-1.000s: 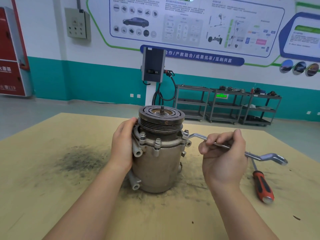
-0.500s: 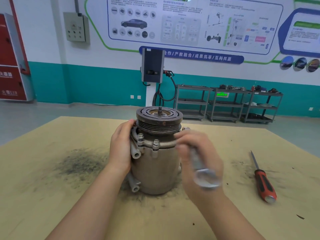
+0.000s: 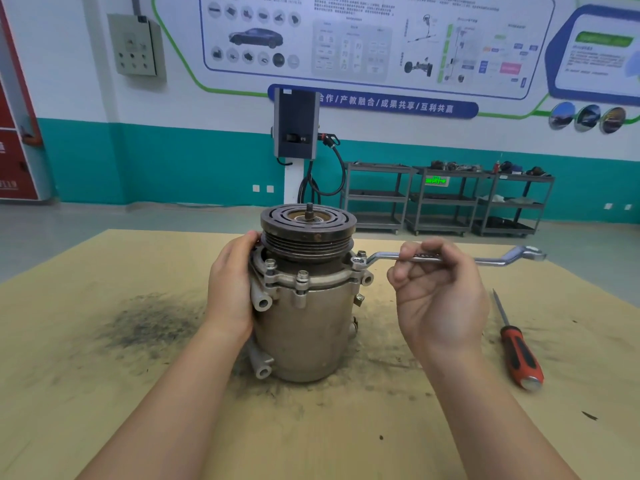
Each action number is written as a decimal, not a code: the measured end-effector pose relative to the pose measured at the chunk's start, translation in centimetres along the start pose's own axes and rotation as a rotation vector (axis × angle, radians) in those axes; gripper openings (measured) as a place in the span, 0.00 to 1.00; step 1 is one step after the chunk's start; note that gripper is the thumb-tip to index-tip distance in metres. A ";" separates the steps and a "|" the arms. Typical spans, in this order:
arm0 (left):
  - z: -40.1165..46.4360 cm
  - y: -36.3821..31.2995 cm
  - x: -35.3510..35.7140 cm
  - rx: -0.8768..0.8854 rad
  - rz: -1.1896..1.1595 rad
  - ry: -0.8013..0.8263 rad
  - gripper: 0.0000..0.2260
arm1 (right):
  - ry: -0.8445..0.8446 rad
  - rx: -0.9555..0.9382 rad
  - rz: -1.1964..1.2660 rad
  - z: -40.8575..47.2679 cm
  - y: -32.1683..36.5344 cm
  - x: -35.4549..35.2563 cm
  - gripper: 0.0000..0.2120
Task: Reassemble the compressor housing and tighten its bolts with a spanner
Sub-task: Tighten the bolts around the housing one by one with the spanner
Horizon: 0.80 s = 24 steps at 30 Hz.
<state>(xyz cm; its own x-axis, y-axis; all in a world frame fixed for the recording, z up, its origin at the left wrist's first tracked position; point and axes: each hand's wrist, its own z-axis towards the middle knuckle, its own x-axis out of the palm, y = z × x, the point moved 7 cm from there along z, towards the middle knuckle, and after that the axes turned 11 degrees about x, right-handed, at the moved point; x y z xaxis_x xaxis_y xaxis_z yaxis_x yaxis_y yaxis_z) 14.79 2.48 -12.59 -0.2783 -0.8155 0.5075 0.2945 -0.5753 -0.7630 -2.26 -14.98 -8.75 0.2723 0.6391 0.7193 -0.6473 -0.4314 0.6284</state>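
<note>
Tan worktable (image 3: pixel 104 393) with a dark grime smear (image 3: pixel 145 323) at left, in a workshop with teal-banded walls, wall posters and grey shelving carts (image 3: pixel 446 199); red-handled screwdriver (image 3: pixel 519 351) lies at right. Compressor (image 3: pixel 304 299) stands upright at table centre, long axis vertical, pulley up; left hand (image 3: pixel 232 289) cups its left flank, fingers wrapped behind. Spanner (image 3: pixel 446 259) now lies horizontal, ring end on the right flange bolt (image 3: pixel 358 262), pointing right; 0.5 s ago it swung blurred toward the camera, and right hand (image 3: pixel 440 292) grips its shaft, fingers curled.
</note>
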 end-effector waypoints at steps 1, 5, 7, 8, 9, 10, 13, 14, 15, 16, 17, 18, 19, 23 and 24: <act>0.0 0.0 0.0 0.001 -0.004 -0.001 0.09 | -0.021 0.035 0.038 0.1 -0.3 -0.3 0.14; 0.1 0.1 -0.1 0.006 -0.019 -0.002 0.09 | -0.040 -0.091 -0.024 -0.7 -0.2 -0.4 0.18; 0.1 0.0 -0.1 0.012 -0.017 0.001 0.09 | 0.004 -0.240 -0.126 -1.6 0.4 0.0 0.18; 0.1 0.0 -0.1 0.013 -0.016 0.002 0.10 | 0.036 -0.320 -0.189 -2.2 0.6 0.3 0.18; 0.1 0.0 -0.1 0.014 -0.015 0.001 0.11 | 0.067 -0.404 -0.277 -3.0 0.7 0.8 0.17; 0.1 0.0 -0.1 0.014 -0.013 0.000 0.11 | 0.093 -0.489 -0.396 -3.8 0.6 1.4 0.15; 0.0 -0.1 -0.1 0.011 -0.004 -0.002 0.09 | 0.251 -0.685 -0.773 -5.7 -0.8 4.0 0.04; -0.1 -0.1 -0.1 0.009 -0.004 -0.006 0.08 | 0.325 -0.710 -0.846 -6.1 -1.4 4.7 0.03; -0.1 -0.2 -0.1 0.010 -0.004 -0.013 0.08 | 0.378 -0.724 -0.887 -6.3 -1.8 5.1 0.05; -0.1 -0.2 -0.1 0.012 -0.003 -0.017 0.09 | 0.404 -0.734 -0.904 -6.2 -1.8 5.3 0.06; -0.2 -0.2 -0.2 0.015 0.000 -0.017 0.08 | 0.412 -0.746 -0.907 -6.1 -1.6 5.2 0.06; -0.1 -0.1 -0.2 0.016 0.005 -0.015 0.08 | 0.415 -0.754 -0.895 -6.1 -1.3 5.2 0.06; -0.1 -0.1 -0.2 0.015 0.008 -0.013 0.09 | 0.405 -0.743 -0.864 -5.9 -0.8 5.1 0.06; 0.0 0.1 -0.1 -0.009 -0.011 -0.006 0.10 | 0.158 -0.554 -0.492 -4.1 1.5 2.9 0.11; 0.0 0.1 -0.1 -0.017 -0.013 -0.005 0.10 | 0.102 -0.487 -0.396 -3.6 1.7 2.2 0.12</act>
<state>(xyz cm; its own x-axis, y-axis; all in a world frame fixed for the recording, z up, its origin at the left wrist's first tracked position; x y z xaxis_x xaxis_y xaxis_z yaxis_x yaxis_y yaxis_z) 14.89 2.49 -12.71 -0.2772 -0.8082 0.5196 0.2753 -0.5849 -0.7630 -5.34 -12.01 -7.10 0.5040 0.7585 0.4132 -0.7677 0.1741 0.6167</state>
